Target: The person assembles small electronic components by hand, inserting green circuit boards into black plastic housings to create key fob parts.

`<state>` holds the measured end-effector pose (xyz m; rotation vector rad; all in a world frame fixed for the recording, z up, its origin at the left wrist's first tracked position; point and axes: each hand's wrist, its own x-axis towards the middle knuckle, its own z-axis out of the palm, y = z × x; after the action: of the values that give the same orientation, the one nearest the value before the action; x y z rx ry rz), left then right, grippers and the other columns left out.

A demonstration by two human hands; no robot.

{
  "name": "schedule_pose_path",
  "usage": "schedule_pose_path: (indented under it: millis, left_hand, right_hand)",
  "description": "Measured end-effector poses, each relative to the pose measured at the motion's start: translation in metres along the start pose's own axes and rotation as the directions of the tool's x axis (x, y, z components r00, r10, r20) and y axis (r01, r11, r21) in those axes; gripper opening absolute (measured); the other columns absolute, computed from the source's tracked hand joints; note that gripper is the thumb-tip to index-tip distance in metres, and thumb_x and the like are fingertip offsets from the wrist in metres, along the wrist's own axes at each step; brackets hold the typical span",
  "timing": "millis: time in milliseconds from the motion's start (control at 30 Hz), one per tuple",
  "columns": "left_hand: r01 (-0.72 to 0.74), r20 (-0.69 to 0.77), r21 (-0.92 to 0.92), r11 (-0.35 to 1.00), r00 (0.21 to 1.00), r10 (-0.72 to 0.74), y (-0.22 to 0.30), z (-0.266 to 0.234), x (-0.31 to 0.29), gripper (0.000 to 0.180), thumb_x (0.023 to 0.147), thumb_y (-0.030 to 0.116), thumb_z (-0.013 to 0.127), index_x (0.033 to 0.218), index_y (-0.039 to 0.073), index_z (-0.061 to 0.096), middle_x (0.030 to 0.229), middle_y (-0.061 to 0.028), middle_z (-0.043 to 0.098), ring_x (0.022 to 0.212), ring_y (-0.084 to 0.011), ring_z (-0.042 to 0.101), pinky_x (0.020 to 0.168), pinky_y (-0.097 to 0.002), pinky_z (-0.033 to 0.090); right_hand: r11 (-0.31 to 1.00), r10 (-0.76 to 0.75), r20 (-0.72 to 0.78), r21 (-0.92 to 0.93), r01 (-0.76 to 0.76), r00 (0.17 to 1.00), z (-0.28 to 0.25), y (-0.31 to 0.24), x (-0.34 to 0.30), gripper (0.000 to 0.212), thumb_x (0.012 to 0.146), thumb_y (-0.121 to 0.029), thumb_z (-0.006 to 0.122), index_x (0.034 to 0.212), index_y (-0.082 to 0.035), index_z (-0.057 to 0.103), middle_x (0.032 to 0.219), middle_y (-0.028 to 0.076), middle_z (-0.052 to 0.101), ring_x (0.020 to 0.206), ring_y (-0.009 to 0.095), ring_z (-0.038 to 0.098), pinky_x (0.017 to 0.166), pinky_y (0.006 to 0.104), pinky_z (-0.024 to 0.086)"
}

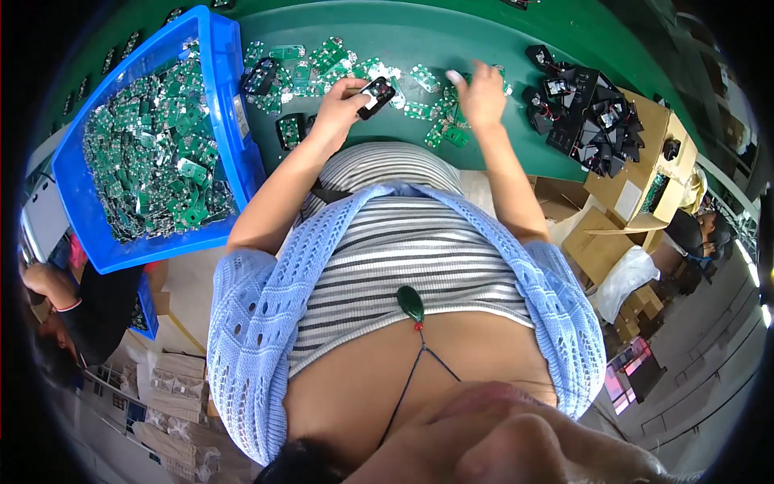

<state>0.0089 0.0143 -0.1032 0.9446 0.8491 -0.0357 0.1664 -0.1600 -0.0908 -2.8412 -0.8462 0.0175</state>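
Closest in, a dark green pendant (pixel 410 303) lies against the person's striped top (pixel 403 234). Beyond it, near the edge of the green surface (pixel 403 39), a black casing (pixel 290 131) sits just beside the left wrist. The left hand (pixel 334 113) grips a small black case (pixel 377 97) above the surface; the right hand (pixel 484 97), blurred, is open, fingers apart, near loose green circuit boards (pixel 455 137), though whether it touches any I cannot tell. A blue bin (pixel 222 81) of boards flanks them at left, a heap of black parts (pixel 609 121) at right
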Motion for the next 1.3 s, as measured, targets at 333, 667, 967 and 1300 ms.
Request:
schedule_pose_path:
  millis: [333, 667, 967, 1300]
  left_hand:
    - [0.122, 0.237, -0.218, 0.968, 0.969, -0.069, 0.025, 0.017, -0.022, 0.032, 0.084, 0.007, 0.055, 0.111, -0.007, 0.047, 0.105, -0.0145, 0.056, 0.091, -0.0237, 0.060, 0.082, -0.0310, 0.050]
    - [-0.041, 0.537, -0.088, 0.995, 0.839, 0.083, 0.063, 0.030, -0.043, 0.034, 0.084, 0.009, 0.055, 0.117, 0.002, 0.050, 0.115, -0.0106, 0.053, 0.102, -0.0229, 0.056, 0.091, -0.0349, 0.045]
    - [-0.323, 0.338, 0.184, 0.928, 0.907, 0.249, 0.065, 0.033, -0.073, 0.022, 0.082, 0.006, 0.058, 0.104, 0.004, 0.057, 0.102, -0.0027, 0.059, 0.091, -0.0101, 0.054, 0.081, -0.0240, 0.043]
    - [-0.380, 0.345, 0.186, 0.906, 0.888, 0.302, 0.071, 0.030, -0.092, 0.023, 0.082, 0.004, 0.056, 0.105, 0.004, 0.055, 0.094, -0.0027, 0.059, 0.087, -0.0086, 0.054, 0.076, -0.0224, 0.044]
  right_hand:
    - [1.000, -0.003, -0.085, 0.025, 0.005, 0.996, 0.023, 0.015, -0.010, 0.034, 0.069, -0.029, 0.070, 0.093, -0.009, 0.056, 0.095, 0.009, 0.054, 0.093, 0.028, 0.051, 0.073, 0.0402, 0.045]
    - [-0.465, -0.297, 0.533, 0.644, -0.608, 0.792, -0.045, -0.046, -0.033, 0.029, 0.084, -0.001, 0.048, 0.113, -0.007, 0.046, 0.100, 0.008, 0.057, 0.071, 0.011, 0.056, 0.057, 0.0220, 0.046]
    - [0.039, -0.070, 0.571, 0.821, -0.570, 0.818, -0.093, -0.072, -0.034, 0.021, 0.091, -0.018, 0.046, 0.103, -0.001, 0.050, 0.092, 0.008, 0.059, 0.065, 0.013, 0.055, 0.050, 0.0239, 0.045]
    - [0.434, -0.218, 0.410, 0.854, -0.288, 0.886, -0.119, -0.063, -0.055, 0.029, 0.088, -0.017, 0.053, 0.111, 0.000, 0.046, 0.091, 0.011, 0.062, 0.076, 0.015, 0.061, 0.065, 0.0295, 0.048]
